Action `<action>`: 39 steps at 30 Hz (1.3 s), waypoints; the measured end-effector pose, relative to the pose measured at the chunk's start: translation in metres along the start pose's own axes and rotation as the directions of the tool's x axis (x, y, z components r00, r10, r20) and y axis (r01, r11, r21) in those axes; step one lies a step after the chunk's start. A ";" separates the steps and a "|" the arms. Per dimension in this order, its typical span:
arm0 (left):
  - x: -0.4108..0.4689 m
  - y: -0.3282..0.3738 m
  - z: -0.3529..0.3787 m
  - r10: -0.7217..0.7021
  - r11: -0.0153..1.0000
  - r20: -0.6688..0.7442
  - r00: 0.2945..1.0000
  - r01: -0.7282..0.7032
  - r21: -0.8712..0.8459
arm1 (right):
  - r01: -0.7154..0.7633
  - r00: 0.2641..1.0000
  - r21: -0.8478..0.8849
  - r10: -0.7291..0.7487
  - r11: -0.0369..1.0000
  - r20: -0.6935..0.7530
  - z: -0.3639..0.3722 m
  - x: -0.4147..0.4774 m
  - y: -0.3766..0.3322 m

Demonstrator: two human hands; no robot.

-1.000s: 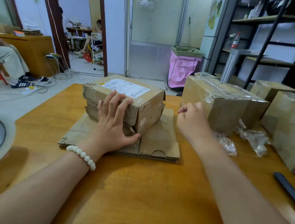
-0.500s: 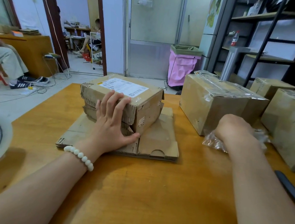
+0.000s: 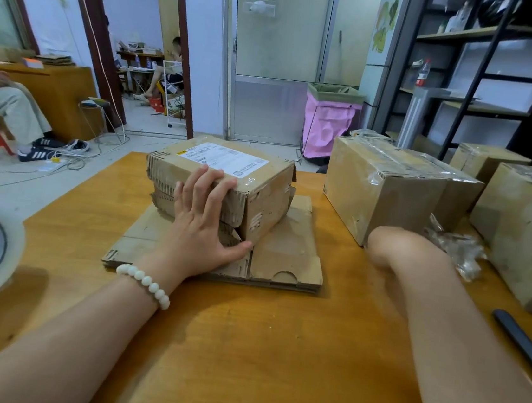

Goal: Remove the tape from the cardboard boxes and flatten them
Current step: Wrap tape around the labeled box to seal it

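- Done so far, by my judgement: flattened cardboard sheets (image 3: 285,256) lie at 12 o'clock on the table (image 3: 241,347), and a wad of stripped clear tape (image 3: 454,249) sits at 2 o'clock.
- In progress: a labelled box (image 3: 222,169), crushed but not flat, rests on those sheets. The left hand (image 3: 198,227) presses its near side with fingers straight and spread, gripping nothing.
- The right hand (image 3: 385,248) is blurred, just beside the nearest taped box (image 3: 388,195). Its fingers are hidden, so I cannot tell whether it holds anything.
- Left to do: that taped box, a small box (image 3: 488,160) behind it and a large box (image 3: 526,231) at 3 o'clock all stand whole under glossy tape.
- Most of the job seems to remain.
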State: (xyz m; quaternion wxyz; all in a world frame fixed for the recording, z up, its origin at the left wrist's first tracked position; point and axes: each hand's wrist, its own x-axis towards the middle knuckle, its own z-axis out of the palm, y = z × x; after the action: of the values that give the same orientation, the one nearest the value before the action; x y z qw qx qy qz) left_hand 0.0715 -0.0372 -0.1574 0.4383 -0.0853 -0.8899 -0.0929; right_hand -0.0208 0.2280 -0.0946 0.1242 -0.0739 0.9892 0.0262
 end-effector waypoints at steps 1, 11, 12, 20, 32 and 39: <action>0.000 0.000 0.000 0.002 1.000 -0.002 1.000 -0.002 0.001 | 0.026 0.999 -0.007 -0.026 1.000 0.021 0.000 -0.004 0.000; 0.000 -0.002 0.002 0.005 1.000 -0.012 1.000 -0.005 0.012 | 0.295 0.841 0.432 -0.017 0.852 -0.541 -0.015 -0.014 0.008; 0.000 -0.002 0.002 0.010 1.000 -0.014 1.000 -0.010 0.012 | 0.416 0.816 0.522 -0.052 0.745 -0.575 -0.016 -0.020 0.001; 0.003 -0.005 -0.001 0.085 0.986 -0.094 0.992 -0.097 -0.136 | 0.705 0.688 0.505 -0.306 0.498 -0.658 0.028 -0.037 -0.080; 0.007 -0.048 -0.026 -0.812 0.383 0.203 0.547 0.763 -0.520 | 0.678 0.690 0.406 -0.342 0.612 -0.637 0.047 -0.034 -0.095; 0.009 -0.038 -0.033 -0.858 0.331 0.062 0.509 0.642 -0.692 | 0.505 0.837 0.649 -0.137 0.569 -0.530 0.036 -0.009 -0.071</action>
State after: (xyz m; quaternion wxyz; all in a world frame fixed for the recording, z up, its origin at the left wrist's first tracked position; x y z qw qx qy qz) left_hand 0.0818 -0.0816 -0.1340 0.4203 0.2154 -0.6502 -0.5951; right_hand 0.0075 0.1618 -0.1294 -0.0712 -0.2010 0.8739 -0.4369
